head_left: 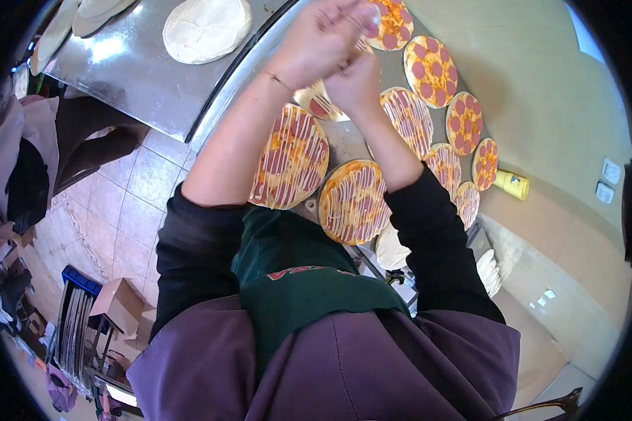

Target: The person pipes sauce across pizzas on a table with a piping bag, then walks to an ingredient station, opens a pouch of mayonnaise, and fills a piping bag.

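Note:
My left hand (318,45) and my right hand (356,76) are close together over the counter, fingers closed and partly blurred. Something small and whitish shows at the fingertips, too unclear to name. Below the hands, a partly hidden pizza (320,105) bears pale sauce stripes. A large striped pizza (291,158) lies beside my left forearm, and another (354,201) lies between my forearms. To the right of my right hand is a further striped pizza (406,119).
Sausage-topped pizzas (430,71) line the wall side, near a yellow container (512,184). Pale dough (207,29) rests on the metal table (147,77) at upper left. Another person (84,140) stands at the left. A cardboard box (117,306) and stacked trays (75,330) are lower left.

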`<control>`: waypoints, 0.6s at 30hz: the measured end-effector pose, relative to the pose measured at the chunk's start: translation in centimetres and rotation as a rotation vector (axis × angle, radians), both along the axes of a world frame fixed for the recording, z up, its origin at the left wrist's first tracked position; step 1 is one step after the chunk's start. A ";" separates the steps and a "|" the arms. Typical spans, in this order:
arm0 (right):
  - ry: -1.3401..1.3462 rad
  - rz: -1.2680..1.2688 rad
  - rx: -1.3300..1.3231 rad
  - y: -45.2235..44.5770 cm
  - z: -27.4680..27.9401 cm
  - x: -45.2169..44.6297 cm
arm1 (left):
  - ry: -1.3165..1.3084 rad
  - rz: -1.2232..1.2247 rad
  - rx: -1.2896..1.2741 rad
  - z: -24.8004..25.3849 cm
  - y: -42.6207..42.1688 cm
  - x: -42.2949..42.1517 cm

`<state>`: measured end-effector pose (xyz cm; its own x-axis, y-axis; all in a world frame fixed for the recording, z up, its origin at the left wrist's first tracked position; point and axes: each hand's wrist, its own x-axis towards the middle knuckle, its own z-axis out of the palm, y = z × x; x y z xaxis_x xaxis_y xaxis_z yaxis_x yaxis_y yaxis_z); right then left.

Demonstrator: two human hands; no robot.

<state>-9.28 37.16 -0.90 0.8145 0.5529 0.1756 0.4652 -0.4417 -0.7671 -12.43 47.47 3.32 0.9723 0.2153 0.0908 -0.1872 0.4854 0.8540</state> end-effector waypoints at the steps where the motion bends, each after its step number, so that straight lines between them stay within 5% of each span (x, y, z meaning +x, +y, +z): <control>1: 0.027 -0.013 0.045 1.0 0.2 0.0 | 0.048 0.019 0.065 1.0 0.9 0.1; 4: 0.038 0.003 0.199 2.5 -0.1 -0.1 | 0.030 0.015 0.107 1.0 2.1 0.0; 8: 0.000 -0.002 -0.007 -0.3 -0.2 -0.6 | -0.010 -0.045 0.048 -2.4 0.5 0.0; 18: 0.032 -0.001 -0.002 -0.4 -0.6 -0.8 | 0.014 0.038 -0.025 -1.1 -0.5 -0.3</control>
<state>-10.04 36.80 -1.47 0.8202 0.5524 0.1484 0.4403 -0.4441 -0.7803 -12.70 46.97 2.24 0.9645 0.2545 0.0709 -0.1939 0.4994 0.8444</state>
